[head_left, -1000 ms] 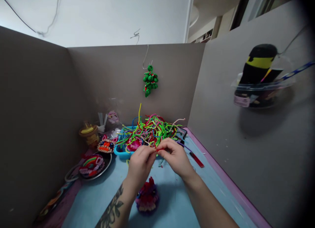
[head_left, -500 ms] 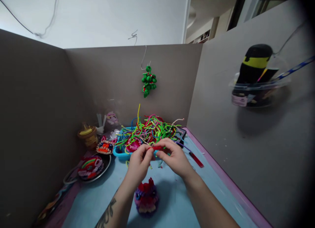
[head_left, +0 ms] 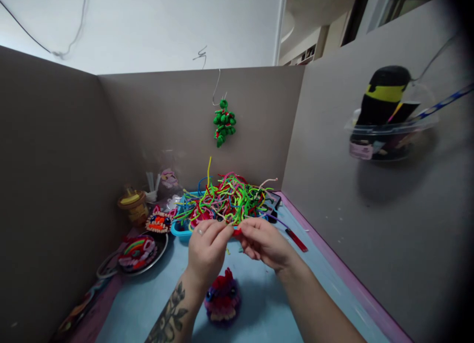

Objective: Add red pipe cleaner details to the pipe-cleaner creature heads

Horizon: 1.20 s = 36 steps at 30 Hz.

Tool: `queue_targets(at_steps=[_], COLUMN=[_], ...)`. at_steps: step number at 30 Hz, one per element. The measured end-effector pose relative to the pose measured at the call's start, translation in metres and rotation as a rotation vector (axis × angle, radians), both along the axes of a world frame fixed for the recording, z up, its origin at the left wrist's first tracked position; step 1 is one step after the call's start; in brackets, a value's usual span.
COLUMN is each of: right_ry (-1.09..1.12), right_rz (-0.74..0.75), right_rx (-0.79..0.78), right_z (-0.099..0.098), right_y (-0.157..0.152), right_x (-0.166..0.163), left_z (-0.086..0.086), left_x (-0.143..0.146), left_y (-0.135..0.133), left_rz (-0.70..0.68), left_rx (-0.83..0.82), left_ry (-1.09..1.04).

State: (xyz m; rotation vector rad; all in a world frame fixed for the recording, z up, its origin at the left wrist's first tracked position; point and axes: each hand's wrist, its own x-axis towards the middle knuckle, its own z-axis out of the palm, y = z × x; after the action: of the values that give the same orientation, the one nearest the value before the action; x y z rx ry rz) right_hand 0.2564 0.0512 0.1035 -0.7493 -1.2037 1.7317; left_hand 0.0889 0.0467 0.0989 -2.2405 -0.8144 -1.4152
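Pinching a small red pipe-cleaner pc (head_left: 237, 231) btwn both hands: L hand (head_left: 207, 247) on one end, R hand (head_left: 264, 244) on the other, fingers drawn in narrow on it; exact grip partly hidden behind the knuckles. It's up off the table (head_left: 159, 303), in front of the blue tray (head_left: 180, 235) w/ its heap of pipe cleaners (head_left: 237, 200), and beyond the purple-and-red fuzzy figure (head_left: 222, 298). Judging by type, it's v. light, soft outside w/ a bendy wire core, so prob. springs little & keeps whatever shape it's given. Fuzz should grip OK, not slippery; main risks prob. crushed pile, a kink, or a pokey cut end. Best hold: fingertips near each end, light pressure, thumbs opp. index fingers, middle left free for bending.
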Motion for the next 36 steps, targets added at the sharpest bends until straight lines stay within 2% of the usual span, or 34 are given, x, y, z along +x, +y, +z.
queue_targets(at_steps=[6,13,18,22,28,30,32,36], right_ry=[0.021,-0.049,-0.248,-0.376,-0.443,-0.451,-0.454,-0.422], right_rz=[-0.066,-0.291,-0.535,-0.698,-0.764,-0.751,-0.722,-0.648], right_rx=[0.046,0.327,0.601,0.859,1.087,1.118,1.154,1.172], right_z=[0.004,0.002,0.002,0.001,-0.006,-0.007,-0.009,-0.008], right_y=[-0.006,-0.008,-0.010,-0.012,-0.008,-0.007,-0.005,-0.003], right_x=[-0.002,-0.006,-0.008,-0.009,-0.008,-0.006,-0.005,-0.001], left_z=[-0.001,0.002,0.007,0.012,0.013,0.013,0.013,0.014], left_x=[0.002,0.013,0.023,0.023,0.017,0.017,0.017,0.018], left_y=[-0.003,-0.011,-0.016,-0.017,-0.013,-0.012,-0.012,-0.013], left_rz=[-0.100,-0.170,-0.146,-0.249,-0.463,-0.518,-0.504,-0.352], left_rx=[-0.192,-0.429,-0.788,-1.075,-1.421,-1.469,-1.454,-1.235], left_ry=[-0.211,-0.396,-0.533,-0.651,-0.805,-0.846,-0.854,-0.767])
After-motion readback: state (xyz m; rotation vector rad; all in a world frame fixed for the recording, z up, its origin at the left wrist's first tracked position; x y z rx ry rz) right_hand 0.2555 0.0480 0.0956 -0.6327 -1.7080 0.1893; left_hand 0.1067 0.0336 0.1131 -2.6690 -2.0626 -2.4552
